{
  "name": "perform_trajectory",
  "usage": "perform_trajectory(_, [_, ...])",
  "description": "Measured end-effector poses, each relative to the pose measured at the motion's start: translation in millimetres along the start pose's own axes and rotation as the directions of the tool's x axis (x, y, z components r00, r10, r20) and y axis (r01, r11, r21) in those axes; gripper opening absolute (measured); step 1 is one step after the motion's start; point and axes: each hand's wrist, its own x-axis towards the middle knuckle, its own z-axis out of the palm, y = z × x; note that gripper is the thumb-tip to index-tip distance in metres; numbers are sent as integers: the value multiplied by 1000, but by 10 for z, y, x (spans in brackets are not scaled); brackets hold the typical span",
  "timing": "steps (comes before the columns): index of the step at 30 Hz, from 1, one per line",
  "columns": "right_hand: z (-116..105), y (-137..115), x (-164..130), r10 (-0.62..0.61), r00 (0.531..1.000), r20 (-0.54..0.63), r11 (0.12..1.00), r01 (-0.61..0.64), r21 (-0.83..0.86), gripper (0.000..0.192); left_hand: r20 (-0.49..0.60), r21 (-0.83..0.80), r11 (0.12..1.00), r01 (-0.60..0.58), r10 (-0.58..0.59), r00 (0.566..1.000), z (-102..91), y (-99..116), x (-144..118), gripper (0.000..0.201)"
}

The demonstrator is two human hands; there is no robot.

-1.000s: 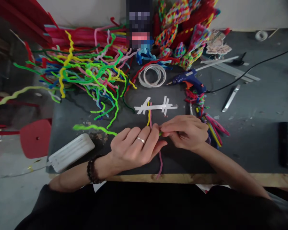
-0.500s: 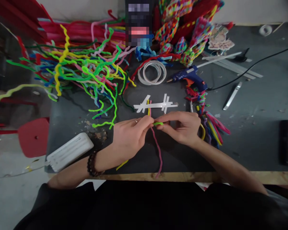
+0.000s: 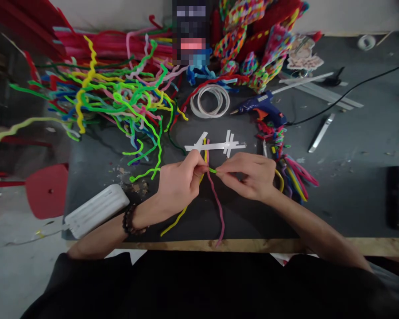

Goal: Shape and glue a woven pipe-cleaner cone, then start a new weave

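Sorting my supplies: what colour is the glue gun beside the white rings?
Blue body with an orange trigger: the glue gun, in the head view.

Green pipe cleaner [image 3: 213, 170] pinched btwn hands, crossing taped yellow [image 3: 205, 156] & pink [image 3: 217, 201] stems.

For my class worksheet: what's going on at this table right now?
A person at a dark table pinches a green pipe cleaner between the left hand and right hand, across a yellow strand and a pink strand taped down by white strips. A blue glue gun lies behind.
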Motion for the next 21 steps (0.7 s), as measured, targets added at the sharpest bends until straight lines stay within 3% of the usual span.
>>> perform_trajectory(3, [26, -50, -4, 222, 974, 44, 956, -226, 189, 7, -28, 45, 997, -59, 60, 998, 58, -50, 0, 10])
perform_trajectory(6, [141, -52, -14, 467, 883, 38, 784, -434, 444, 5, -79, 125, 983, -133, 144, 986, 101, -40, -27, 13])
perform_trajectory(8, [222, -33, -7, 572, 819, 46, 651, -487, 582, 9, -118, 217, 964, -156, 185, 976, 102, 0, -50, 17])
perform_trajectory(10, [260, -18, 13, 599, 798, 67, 584, -493, 645, 11, -132, 309, 938, -158, 207, 969, 72, 50, -63, 20])
perform_trajectory(12, [242, -10, 35, 582, 810, 66, 601, -484, 636, 11, -124, 313, 941, -128, 175, 977, 12, 92, -55, 20])
perform_trajectory(17, [114, 84, 44, 547, 836, -50, 724, -442, 529, 12, -5, -19, 998, 59, -59, 998, -140, 107, 12, 12])
perform_trajectory(21, [122, 216, 8, 549, 834, -61, 728, -441, 525, 11, 32, -48, 996, 74, -73, 997, -142, 67, 23, 6])
